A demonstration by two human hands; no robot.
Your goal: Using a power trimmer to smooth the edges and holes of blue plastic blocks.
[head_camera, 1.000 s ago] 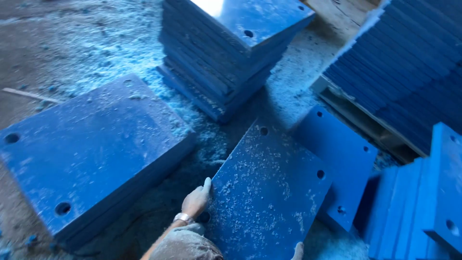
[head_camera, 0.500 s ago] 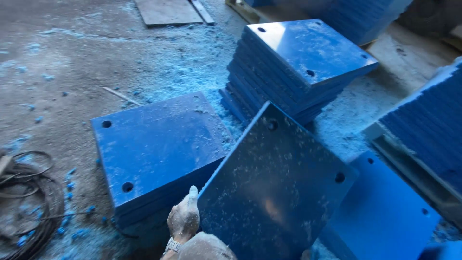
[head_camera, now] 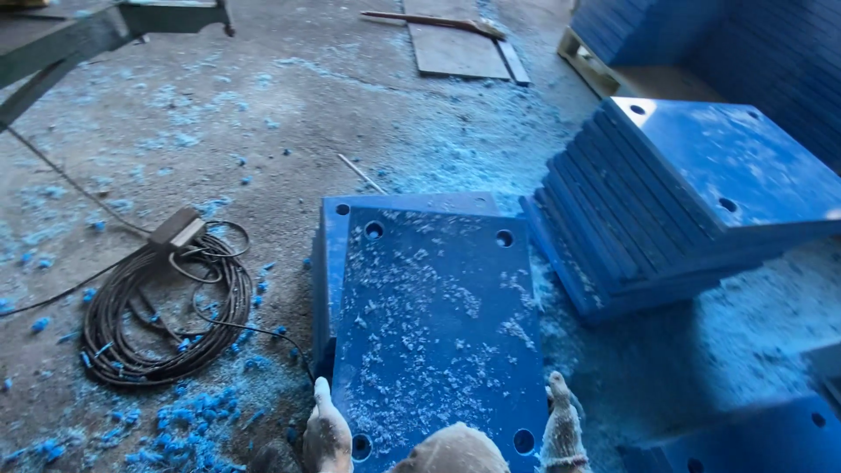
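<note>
Spreading across nearly the whole view, the concrete floor is grey and littered with blue shavings, thickest near the bottom left and around the plates. At the upper right a tall stack of blue plates sits with its top plate showing round holes near the corners; behind it, darker blue stacked sheets rest on a wooden pallet.

In the middle lies a low pile of blue plates, and on top of it rests the held blue plate, a rectangular slab with holes at its corners and a dusting of pale chips on its face. It sits slightly askew, so the pile beneath shows along its left and far edges. Another blue slab shows at the bottom right corner.

To the left, well apart from the pile, a coil of dark cable lies on the floor with a small grey box at its upper edge. A flat grey board lies far off at the top.

Both hands wear pale, dusty gloves. The left hand grips the plate's near left corner; the right hand grips its near right corner, fingers closed against the edges.
</note>
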